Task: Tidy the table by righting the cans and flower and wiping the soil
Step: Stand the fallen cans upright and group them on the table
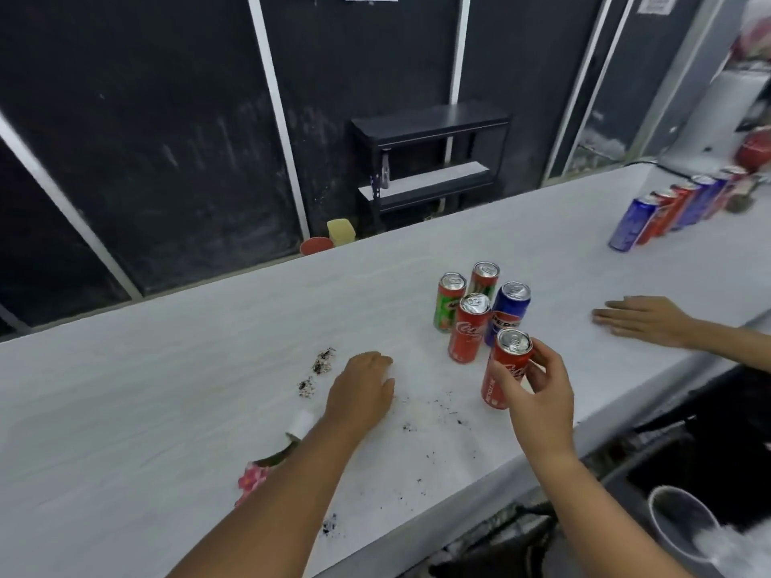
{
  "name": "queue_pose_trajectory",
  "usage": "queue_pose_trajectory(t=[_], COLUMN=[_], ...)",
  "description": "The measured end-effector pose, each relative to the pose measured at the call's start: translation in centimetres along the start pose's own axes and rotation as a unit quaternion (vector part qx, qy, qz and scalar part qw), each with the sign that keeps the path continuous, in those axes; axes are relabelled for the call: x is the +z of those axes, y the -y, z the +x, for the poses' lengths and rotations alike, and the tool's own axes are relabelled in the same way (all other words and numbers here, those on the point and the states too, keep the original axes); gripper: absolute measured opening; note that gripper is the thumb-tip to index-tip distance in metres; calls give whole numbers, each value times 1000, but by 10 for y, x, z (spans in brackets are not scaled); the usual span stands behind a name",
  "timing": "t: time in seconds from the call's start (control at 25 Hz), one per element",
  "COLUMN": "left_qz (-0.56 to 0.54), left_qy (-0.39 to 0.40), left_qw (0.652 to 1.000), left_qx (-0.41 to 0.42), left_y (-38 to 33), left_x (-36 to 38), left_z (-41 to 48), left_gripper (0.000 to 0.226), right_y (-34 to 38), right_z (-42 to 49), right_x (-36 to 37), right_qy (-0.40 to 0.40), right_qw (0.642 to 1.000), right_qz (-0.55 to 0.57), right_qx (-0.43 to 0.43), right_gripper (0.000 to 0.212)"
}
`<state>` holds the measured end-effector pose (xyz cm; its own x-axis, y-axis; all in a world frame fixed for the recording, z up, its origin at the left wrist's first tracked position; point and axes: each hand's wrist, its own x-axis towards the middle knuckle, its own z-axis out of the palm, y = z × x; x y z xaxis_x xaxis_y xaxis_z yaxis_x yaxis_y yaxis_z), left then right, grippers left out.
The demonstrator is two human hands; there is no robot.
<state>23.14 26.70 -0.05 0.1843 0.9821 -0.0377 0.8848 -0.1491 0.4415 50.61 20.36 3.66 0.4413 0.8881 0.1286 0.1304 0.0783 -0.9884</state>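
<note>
Right hand (536,390) grips a red Coca-Cola can (507,369), thumb on the near side and fingers curled round the far side. This can stands with its long axis almost vertical, the top leaning a little away from the person, and its silver lid points up. Its base is at the white table (167,369); I cannot tell if it touches. Just behind it four cans stand upright in a tight group: a second red Coca-Cola can (469,327), a blue Pepsi can (509,310), a green can (450,302) and one more can (484,279) at the back.

Left hand (361,394) rests palm down on the table, fingers loosely bent, gripping nothing. Beside its wrist the flower (254,477) lies on its side; its axis runs diagonally, the white pot end far and right, the pink blossoms near and left. Soil (323,360) lies in small clumps left of the hand, and fine specks are scattered between the two arms.

Another person's hand (642,321) lies flat at the right.
</note>
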Motion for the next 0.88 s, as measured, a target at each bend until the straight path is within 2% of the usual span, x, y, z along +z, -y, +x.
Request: queue_pose_trajectory(t=[0.16, 0.72, 0.8, 0.88], left_qz=[9, 22, 32, 42], left_qy=[-10, -14, -7, 2], left_qw=[1000, 999, 999, 999], left_qx=[-26, -38, -36, -28], left_y=[9, 3, 1, 0], left_x=[15, 23, 20, 14], left_z=[2, -11, -11, -10], left_gripper=[45, 47, 48, 47], right_y=[-13, -57, -62, -63], right_z=[27, 49, 42, 31], right_x=[-27, -48, -49, -50], right_qy=[-21, 38, 46, 42], right_qw=[1000, 988, 983, 976], right_qz=[-14, -126, -158, -191], right_qx=[14, 85, 80, 92], right_gripper=[62, 71, 76, 91])
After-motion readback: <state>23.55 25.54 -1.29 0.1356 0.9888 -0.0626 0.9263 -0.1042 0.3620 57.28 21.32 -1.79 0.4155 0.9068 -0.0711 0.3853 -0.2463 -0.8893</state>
